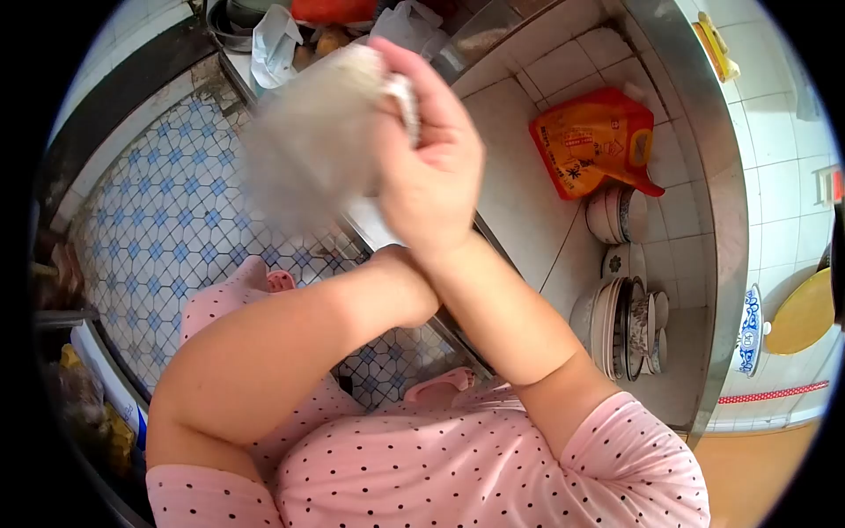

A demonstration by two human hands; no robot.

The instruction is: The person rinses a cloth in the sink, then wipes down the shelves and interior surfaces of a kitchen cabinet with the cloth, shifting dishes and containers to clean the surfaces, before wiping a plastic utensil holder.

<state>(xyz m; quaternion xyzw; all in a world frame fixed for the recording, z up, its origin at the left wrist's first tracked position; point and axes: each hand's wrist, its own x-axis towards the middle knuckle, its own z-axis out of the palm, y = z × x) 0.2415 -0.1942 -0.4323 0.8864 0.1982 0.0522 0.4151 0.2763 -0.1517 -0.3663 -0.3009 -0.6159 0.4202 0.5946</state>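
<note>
My right hand [436, 167] is raised near the top centre, fingers closed on a pale grey, limp thing [308, 136] like a plastic bag or cloth. Motion smears it, so its exact kind is unclear. A whiter piece [402, 101] of it shows between my fingers. My arms cross, and my left hand [400, 280] sits beside my right wrist, partly covered by it. The fingers of my left hand are hidden.
A tiled shelf [528, 202] on the right holds an orange-red pouch [594, 141], stacked bowls [613, 326] and an enamel pot [607, 216]. White plastic bags [275, 48] lie at the top. Below is blue-patterned floor [167, 202]; a metal edge [717, 176] borders the shelf.
</note>
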